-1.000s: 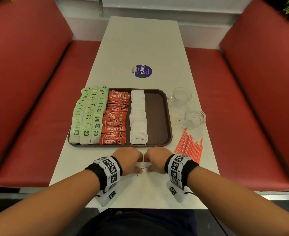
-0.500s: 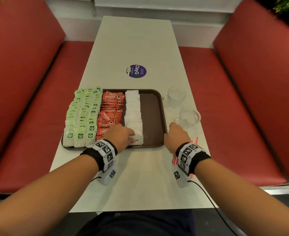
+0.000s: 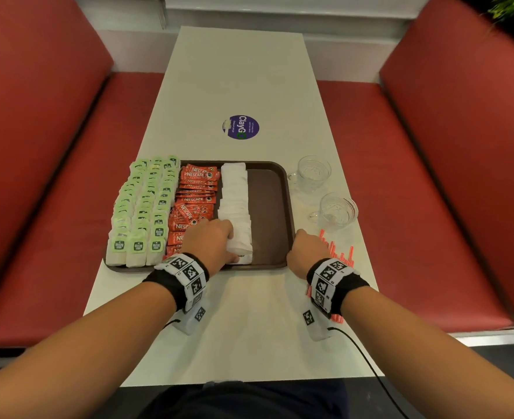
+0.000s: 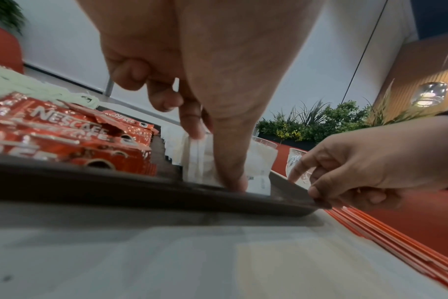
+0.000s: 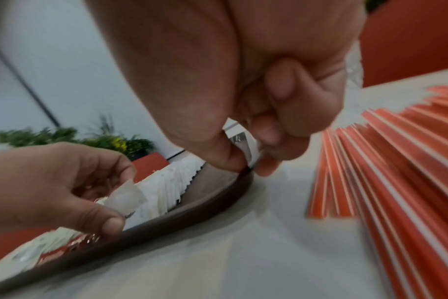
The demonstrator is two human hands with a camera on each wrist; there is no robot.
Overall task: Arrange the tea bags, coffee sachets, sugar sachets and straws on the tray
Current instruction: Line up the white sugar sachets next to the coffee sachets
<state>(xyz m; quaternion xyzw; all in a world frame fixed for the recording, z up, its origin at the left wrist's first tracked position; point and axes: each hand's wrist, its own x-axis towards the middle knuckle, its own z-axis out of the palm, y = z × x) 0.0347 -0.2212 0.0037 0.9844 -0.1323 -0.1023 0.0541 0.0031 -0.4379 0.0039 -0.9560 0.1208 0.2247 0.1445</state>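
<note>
Left hand (image 3: 212, 241) pinches a sugar sachet (image 5: 127, 197); seat it flush while right hand (image 3: 305, 251), seemingly pinching, steadies the tray (image 3: 269, 213).

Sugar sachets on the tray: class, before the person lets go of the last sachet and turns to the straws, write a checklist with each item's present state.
1. Left hand pinches a sugar sachet at the row's near end: ok.
2. Sachet set flush in the sugar row: cannot tell, the hand hides it.
3. Right hand steadies the tray at its near right corner: ok.
4. Free strip on the tray's right side for straws: ok.
5. Straws on the tray: not ok, they lie on the table beside it.
</note>
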